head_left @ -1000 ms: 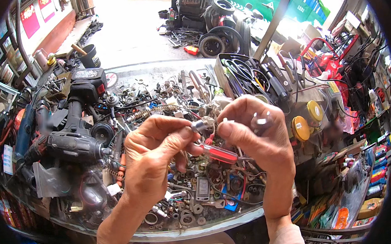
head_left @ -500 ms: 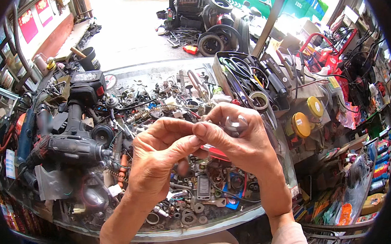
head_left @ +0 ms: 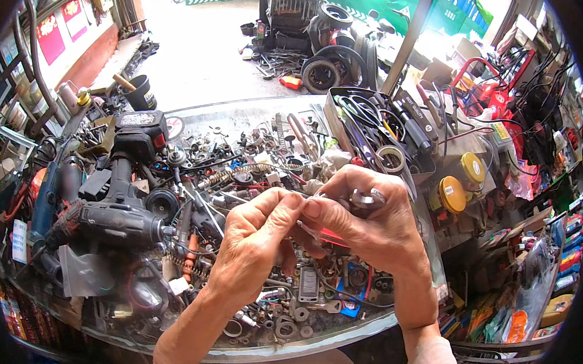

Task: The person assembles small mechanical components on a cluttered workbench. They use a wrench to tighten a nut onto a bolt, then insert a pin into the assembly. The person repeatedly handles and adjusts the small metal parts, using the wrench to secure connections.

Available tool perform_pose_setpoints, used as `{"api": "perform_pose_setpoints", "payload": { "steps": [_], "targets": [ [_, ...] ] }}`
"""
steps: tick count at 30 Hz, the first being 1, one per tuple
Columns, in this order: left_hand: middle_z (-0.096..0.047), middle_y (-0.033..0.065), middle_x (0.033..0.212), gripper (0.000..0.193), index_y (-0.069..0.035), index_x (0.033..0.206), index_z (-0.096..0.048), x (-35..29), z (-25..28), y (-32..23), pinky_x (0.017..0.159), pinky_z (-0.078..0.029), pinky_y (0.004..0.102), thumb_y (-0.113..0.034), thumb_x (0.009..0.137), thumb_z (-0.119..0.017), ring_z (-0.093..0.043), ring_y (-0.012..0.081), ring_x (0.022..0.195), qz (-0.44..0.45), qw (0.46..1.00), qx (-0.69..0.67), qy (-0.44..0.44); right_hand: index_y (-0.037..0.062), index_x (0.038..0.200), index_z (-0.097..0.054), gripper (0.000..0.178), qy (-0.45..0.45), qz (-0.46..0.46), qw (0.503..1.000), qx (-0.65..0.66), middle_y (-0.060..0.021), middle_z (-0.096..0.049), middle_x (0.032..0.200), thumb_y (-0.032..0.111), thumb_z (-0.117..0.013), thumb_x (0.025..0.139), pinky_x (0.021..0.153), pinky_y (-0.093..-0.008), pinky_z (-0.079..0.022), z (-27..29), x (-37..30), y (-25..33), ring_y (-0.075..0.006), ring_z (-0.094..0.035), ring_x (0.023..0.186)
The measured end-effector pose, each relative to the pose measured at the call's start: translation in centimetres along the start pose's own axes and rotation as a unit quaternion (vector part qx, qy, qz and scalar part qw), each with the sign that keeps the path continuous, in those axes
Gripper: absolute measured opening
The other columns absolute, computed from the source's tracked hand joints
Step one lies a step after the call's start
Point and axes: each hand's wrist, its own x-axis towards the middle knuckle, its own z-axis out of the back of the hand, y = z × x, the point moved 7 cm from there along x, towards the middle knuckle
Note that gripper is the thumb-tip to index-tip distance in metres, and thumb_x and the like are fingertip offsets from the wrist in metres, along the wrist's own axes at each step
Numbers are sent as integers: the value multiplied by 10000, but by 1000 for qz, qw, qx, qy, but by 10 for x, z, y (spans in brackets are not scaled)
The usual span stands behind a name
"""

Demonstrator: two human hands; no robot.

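Above the cluttered counter, my left hand (head_left: pixel 252 249) and my right hand (head_left: pixel 386 233) meet at the fingertips. My left thumb and forefinger are pinched together, touching the right thumb; whatever lies between them is too small or hidden to make out. A silver metal tool (head_left: pixel 367 199), which looks like the jaw of an open-ended wrench, pokes out of my curled right hand. The rest of that tool is covered by the fingers. Under the right thumb shows a strip of something red (head_left: pixel 331 237), mostly hidden. Loose bolts, springs and washers (head_left: pixel 285 329) lie beneath both hands.
A black cordless power tool (head_left: pixel 118 221) lies at the left. To the right stand a metal tray of tools (head_left: pixel 428 167) and two yellow-lidded jars (head_left: pixel 452 194). The counter's glass front edge (head_left: pixel 296 350) curves close to me. Tyres (head_left: pixel 320 75) stand beyond the counter.
The whole view has shifted slightly. Both hands sit a little lower and further right, the left fingers are bunched closer to the right thumb, and the silver tool's jaw has turned a little.
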Motion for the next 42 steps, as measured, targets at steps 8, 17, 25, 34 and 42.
{"api": "perform_pose_setpoints", "payload": {
  "steps": [8, 17, 25, 34, 42],
  "targets": [
    [-631, 69, 801, 254, -3, 1062, -506, -2, 5, -6, 394, -378, 162, -99, 869, -641, -639, 101, 647, -76, 995, 4, -63, -16, 859, -668, 177, -4, 24, 999, -41, -45, -648, 733, 148, -718, 817, 588, -213, -460, 4, 0, 8, -63, -575, 675],
    [-637, 92, 802, 230, -11, 1104, -497, -3, 1, -8, 371, -367, 177, -182, 951, -510, -619, 110, 554, -20, 997, -67, -35, -22, 861, -668, 152, 11, -19, 1000, -2, -50, -659, 747, 118, -711, 823, 592, -202, -462, 3, 0, 9, -57, -580, 688],
    [-632, 88, 784, 219, -10, 1109, -491, -2, 2, -10, 373, -369, 178, -139, 935, -528, -620, 111, 575, -39, 997, -61, -10, -36, 881, -660, 169, 18, -19, 1000, 4, -60, -665, 741, 116, -708, 826, 604, -205, -478, 3, -2, 9, -64, -593, 686],
    [-631, 100, 817, 217, 1, 1106, -487, 0, 2, -8, 352, -371, 182, -105, 923, -539, -610, 128, 530, -50, 994, -73, -69, -31, 867, -666, 176, -8, -1, 999, -40, -49, -663, 734, 129, -718, 818, 571, -194, -453, 5, 0, 15, -51, -576, 663],
    [-636, 108, 853, 225, 1, 1109, -483, -1, 2, -6, 358, -370, 176, -71, 907, -552, -616, 131, 545, -17, 991, -120, -51, -23, 864, -671, 178, -2, 2, 999, -40, -56, -667, 737, 143, -719, 819, 582, -192, -455, 4, -1, 16, -52, -580, 674]
  ]
}}
